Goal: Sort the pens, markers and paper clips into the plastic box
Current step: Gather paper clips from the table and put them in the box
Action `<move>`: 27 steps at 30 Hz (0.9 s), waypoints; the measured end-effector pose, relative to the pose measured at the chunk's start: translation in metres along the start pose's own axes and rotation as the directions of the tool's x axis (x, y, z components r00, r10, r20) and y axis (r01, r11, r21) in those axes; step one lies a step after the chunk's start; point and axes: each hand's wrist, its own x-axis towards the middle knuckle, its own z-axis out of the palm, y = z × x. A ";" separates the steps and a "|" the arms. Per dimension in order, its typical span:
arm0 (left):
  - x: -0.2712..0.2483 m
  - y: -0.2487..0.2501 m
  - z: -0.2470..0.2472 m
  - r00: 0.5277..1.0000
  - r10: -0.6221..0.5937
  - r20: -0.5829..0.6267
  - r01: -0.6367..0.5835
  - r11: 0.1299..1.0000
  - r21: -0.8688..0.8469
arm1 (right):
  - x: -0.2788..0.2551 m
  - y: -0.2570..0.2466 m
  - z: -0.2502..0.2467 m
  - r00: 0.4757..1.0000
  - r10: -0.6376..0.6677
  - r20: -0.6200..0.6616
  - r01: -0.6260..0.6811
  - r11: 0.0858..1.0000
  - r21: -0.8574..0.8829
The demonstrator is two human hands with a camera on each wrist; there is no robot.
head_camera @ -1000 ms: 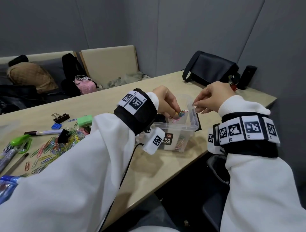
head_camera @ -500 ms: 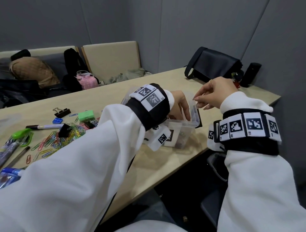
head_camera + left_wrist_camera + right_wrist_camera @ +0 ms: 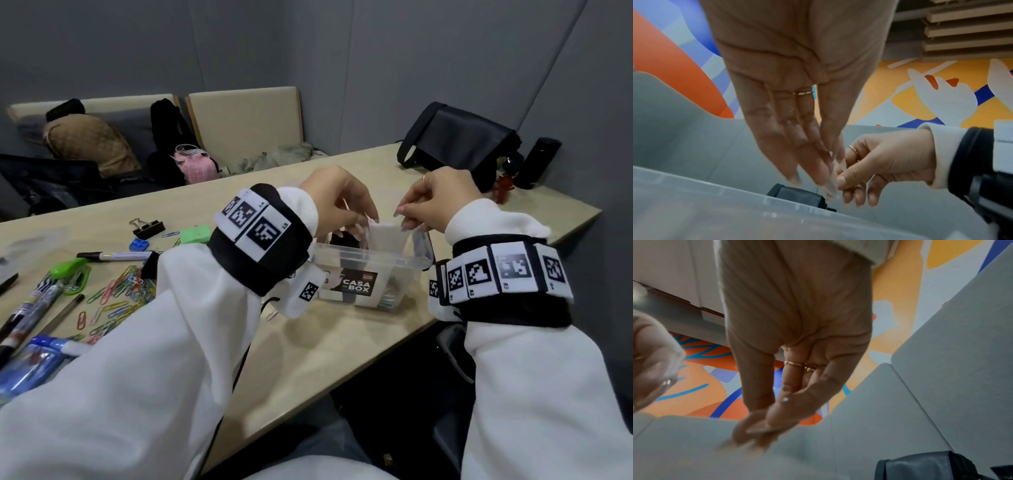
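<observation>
A clear plastic box (image 3: 394, 265) with a "CASA BOX" label stands near the table's front edge, and a few coloured clips (image 3: 387, 303) show through its wall. Over it both hands pinch a thin translucent plastic piece (image 3: 387, 236) that stands upright in the box. My left hand (image 3: 363, 233) holds its left side between thumb and fingers. My right hand (image 3: 404, 219) pinches its right top corner. The left wrist view shows both hands (image 3: 828, 183) meeting on the piece above the box rim (image 3: 735, 203). A heap of coloured paper clips (image 3: 126, 287), a marker (image 3: 113, 255) and pens (image 3: 37, 305) lie on the left.
A black binder clip (image 3: 147, 228), a green block (image 3: 195, 234), a small blue block (image 3: 139, 245) and a green stapler (image 3: 70, 272) lie beyond the clips. A black bag (image 3: 459, 144) sits at the table's far right corner. A blue pack (image 3: 27, 363) lies at the near left.
A second ago my left hand held coloured paper clips over the box, then dipped into it. Now it holds no clips and both hands pinch the translucent piece.
</observation>
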 end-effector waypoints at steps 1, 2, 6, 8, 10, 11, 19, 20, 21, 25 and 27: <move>-0.007 -0.003 -0.005 1.000 0.002 -0.022 -0.002 1.000 0.009 | 0.001 -0.004 0.005 1.000 -0.005 0.012 0.005 1.000 -0.005; -0.013 -0.007 -0.009 0.999 -0.002 -0.035 0.002 1.000 0.009 | 0.001 -0.008 0.011 1.000 -0.016 0.020 0.016 1.000 -0.016; -0.042 -0.022 -0.023 0.998 -0.010 -0.060 0.011 1.000 0.012 | -0.001 -0.028 0.030 0.996 -0.093 0.008 0.093 0.991 -0.092; -0.062 -0.034 -0.034 0.997 -0.034 -0.075 0.036 0.999 0.026 | -0.008 -0.047 0.042 0.987 -0.157 0.028 0.159 0.980 -0.116; -0.083 -0.046 -0.048 0.993 -0.068 -0.095 0.073 0.996 0.048 | -0.016 -0.067 0.055 0.972 -0.224 0.071 0.231 0.966 -0.118; -0.093 -0.053 -0.055 0.991 -0.090 -0.102 0.097 0.994 0.059 | -0.021 -0.077 0.062 0.962 -0.253 0.098 0.263 0.959 -0.105; -0.172 -0.100 -0.111 0.922 -0.327 -0.209 0.357 0.925 0.129 | -0.034 -0.126 0.111 0.914 -0.406 0.001 0.402 0.905 -0.138; -0.178 -0.106 -0.115 0.912 -0.350 -0.215 0.383 0.914 0.135 | -0.034 -0.128 0.114 0.903 -0.427 -0.038 0.421 0.900 -0.115; -0.184 -0.111 -0.118 0.902 -0.371 -0.222 0.407 0.903 0.142 | -0.034 -0.132 0.118 0.892 -0.449 -0.057 0.443 0.891 -0.101; -0.206 -0.137 -0.119 0.838 -0.496 -0.228 0.538 0.820 0.196 | -0.041 -0.149 0.144 0.859 -0.507 0.079 0.511 0.857 -0.062; -0.212 -0.153 -0.118 0.801 -0.554 -0.226 0.596 0.773 0.216 | -0.045 -0.158 0.162 0.821 -0.527 0.221 0.538 0.843 0.011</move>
